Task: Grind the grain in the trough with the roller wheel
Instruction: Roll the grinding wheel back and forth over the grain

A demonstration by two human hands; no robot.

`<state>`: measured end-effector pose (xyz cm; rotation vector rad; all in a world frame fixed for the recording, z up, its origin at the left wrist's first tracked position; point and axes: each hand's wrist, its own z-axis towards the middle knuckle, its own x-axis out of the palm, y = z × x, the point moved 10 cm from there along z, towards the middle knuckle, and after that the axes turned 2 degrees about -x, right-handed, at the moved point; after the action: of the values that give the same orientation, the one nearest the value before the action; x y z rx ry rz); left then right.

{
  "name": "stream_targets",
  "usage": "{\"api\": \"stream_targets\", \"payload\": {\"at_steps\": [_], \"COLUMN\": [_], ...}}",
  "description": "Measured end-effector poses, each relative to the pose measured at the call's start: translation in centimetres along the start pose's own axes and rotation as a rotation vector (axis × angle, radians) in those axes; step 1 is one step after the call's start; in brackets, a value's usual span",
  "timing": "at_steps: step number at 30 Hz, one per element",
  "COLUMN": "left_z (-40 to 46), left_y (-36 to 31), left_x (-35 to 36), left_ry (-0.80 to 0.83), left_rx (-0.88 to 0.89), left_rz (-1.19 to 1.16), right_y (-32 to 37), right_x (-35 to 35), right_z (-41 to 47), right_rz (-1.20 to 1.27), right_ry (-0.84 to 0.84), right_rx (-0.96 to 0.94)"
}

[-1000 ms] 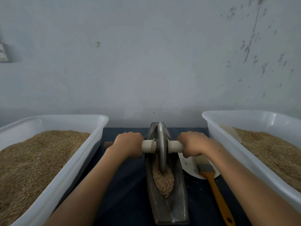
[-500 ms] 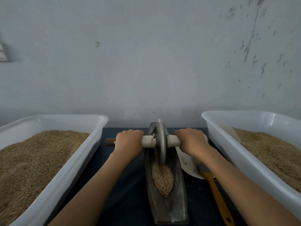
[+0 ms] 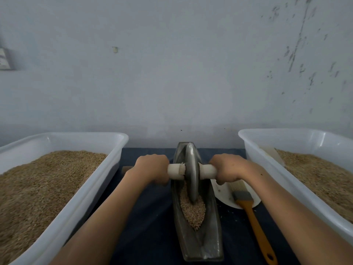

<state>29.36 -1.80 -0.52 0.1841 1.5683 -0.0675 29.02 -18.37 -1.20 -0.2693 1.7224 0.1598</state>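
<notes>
A dark metal boat-shaped trough (image 3: 212, 232) lies lengthwise on the dark cloth in front of me. Brown grain (image 3: 193, 213) is heaped in its middle. The metal roller wheel (image 3: 191, 173) stands upright in the trough's far half, its lower edge in the grain. A pale axle handle (image 3: 175, 172) runs through the wheel. My left hand (image 3: 150, 167) grips the handle left of the wheel and my right hand (image 3: 227, 167) grips it on the right. Both fists hide the handle's outer parts, save a brown tip at the far left.
Two large white tubs of grain flank the trough: the left tub (image 3: 107, 180) and the right tub (image 3: 271, 175). A white plate (image 3: 223, 194) sits right of the trough with an orange-handled brush (image 3: 252, 217) across it. A grey wall stands close behind.
The wheel rolled away from me toward the trough's far end, then came back slightly toward me. Both hands kept their grip on the handle.
</notes>
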Motion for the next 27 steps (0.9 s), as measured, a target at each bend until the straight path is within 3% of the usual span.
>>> {"api": "stream_targets", "payload": {"at_steps": [5, 8, 16, 19, 23, 27], "left_z": [-0.1, -0.1, 0.4, 0.3, 0.3, 0.0], "left_y": [-0.2, -0.2, 0.1, 0.0, 0.0, -0.1], "left_x": [-2.1, -2.1, 1.0, 1.4, -0.3, -2.1], "left_ry": [-0.296, -0.336, 0.098, 0.151, -0.059, -0.313], "left_rx": [-0.041, -0.045, 0.031, 0.037, -0.002, -0.041], "left_rz": [0.04, 0.034, -0.045, -0.051, 0.027, 0.047], "right_y": [-0.2, -0.2, 0.1, 0.0, -0.2, -0.3], "right_x": [-2.1, -2.4, 0.0, 0.9, -0.1, -2.0], "right_z": [0.3, 0.2, -0.4, -0.7, 0.0, 0.3], "right_rz": [-0.084, -0.067, -0.003, 0.108, -0.001, -0.072], "right_ry": [-0.33, -0.396, 0.03, 0.112, -0.025, -0.33], "right_rx": [0.027, 0.037, 0.007, 0.012, 0.01, 0.025]}}
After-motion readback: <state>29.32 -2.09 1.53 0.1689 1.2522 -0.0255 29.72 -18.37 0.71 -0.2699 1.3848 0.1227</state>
